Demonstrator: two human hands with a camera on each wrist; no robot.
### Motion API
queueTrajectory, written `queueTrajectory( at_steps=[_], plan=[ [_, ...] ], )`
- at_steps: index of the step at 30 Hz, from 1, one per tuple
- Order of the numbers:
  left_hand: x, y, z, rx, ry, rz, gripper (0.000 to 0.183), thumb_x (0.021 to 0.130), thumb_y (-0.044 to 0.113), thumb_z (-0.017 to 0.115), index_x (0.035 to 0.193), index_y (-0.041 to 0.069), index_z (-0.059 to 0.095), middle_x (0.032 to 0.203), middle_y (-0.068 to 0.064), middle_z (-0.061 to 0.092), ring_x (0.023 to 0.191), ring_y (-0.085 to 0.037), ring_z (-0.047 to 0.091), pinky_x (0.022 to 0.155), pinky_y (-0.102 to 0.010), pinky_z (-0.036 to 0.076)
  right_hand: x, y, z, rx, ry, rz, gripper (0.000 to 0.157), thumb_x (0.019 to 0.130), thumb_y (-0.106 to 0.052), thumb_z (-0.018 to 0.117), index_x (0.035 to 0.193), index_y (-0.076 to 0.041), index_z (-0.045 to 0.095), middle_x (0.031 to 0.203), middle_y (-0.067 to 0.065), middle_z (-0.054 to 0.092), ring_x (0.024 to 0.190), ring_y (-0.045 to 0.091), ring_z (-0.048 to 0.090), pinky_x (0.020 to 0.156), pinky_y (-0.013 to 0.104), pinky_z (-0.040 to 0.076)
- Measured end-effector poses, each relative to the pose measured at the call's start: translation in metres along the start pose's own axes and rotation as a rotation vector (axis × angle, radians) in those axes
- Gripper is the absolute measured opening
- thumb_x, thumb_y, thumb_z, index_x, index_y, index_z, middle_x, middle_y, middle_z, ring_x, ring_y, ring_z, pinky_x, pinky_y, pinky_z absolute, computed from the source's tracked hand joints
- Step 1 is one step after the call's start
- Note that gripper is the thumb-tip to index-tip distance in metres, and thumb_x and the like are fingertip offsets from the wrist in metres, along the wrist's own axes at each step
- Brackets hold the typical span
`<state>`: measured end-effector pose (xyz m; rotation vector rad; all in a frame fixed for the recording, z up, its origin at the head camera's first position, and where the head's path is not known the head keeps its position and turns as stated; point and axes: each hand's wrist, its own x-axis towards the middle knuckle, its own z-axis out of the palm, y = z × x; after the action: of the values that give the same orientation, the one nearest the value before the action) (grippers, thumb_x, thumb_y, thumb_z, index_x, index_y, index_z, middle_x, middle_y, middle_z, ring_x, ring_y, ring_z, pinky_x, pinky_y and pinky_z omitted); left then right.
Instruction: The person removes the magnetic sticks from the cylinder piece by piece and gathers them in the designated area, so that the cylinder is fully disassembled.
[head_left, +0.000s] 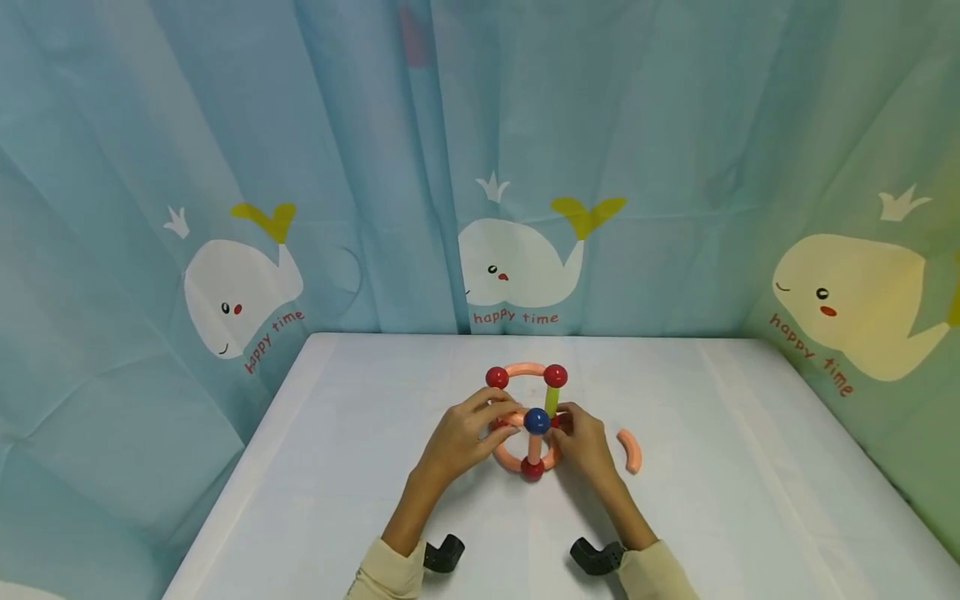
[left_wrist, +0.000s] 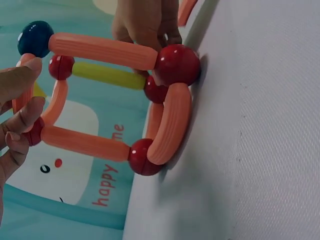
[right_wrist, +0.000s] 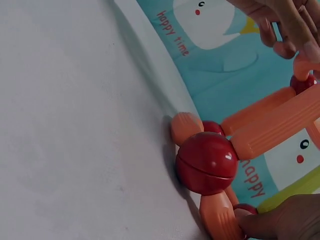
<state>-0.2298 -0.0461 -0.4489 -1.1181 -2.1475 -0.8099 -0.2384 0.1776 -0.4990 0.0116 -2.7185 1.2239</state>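
A frame of magnetic rods and balls stands on the table. Curved orange rods, including one at the front left, and red balls, such as the front one, make its base. An orange upright rod carries a blue ball; a yellow-green rod rises under a red ball. My left hand pinches the upper curved orange rod beside the blue ball. Low on the right side, my right hand holds a red base ball, partly hidden by the thumb.
One loose curved orange rod lies right of the right hand. Black wrist-worn pieces sit near both sleeves. Behind the white table hangs a blue curtain printed with whales.
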Motion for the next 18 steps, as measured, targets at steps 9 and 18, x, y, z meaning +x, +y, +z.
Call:
queueTrajectory(
  at_steps=[9, 18],
  plan=[
    [0.000, 0.005, -0.001, -0.017, 0.008, 0.027, 0.033, 0.079, 0.019, 0.082, 0.109, 0.011, 0.074, 0.101, -0.001, 0.067, 0.077, -0.009, 0.066, 0.071, -0.008, 0.049, 0.013, 0.004, 0.002, 0.005, -0.039, -0.102, 0.037, 0.082, 0.008, 0.063, 0.118, 0.006, 0.062, 0.106, 0.021, 0.070, 0.098, 0.031, 0.068, 0.087, 0.045, 0.055],
    [0.001, 0.006, 0.002, -0.003, 0.020, 0.052, 0.028, 0.080, 0.022, 0.081, 0.104, 0.009, 0.074, 0.099, -0.001, 0.070, 0.080, -0.007, 0.068, 0.073, -0.006, 0.048, 0.020, 0.004, 0.002, 0.058, -0.086, -0.101, 0.039, 0.083, 0.001, 0.066, 0.122, 0.001, 0.062, 0.115, 0.021, 0.069, 0.104, 0.035, 0.068, 0.089, 0.046, 0.055]
  ],
)
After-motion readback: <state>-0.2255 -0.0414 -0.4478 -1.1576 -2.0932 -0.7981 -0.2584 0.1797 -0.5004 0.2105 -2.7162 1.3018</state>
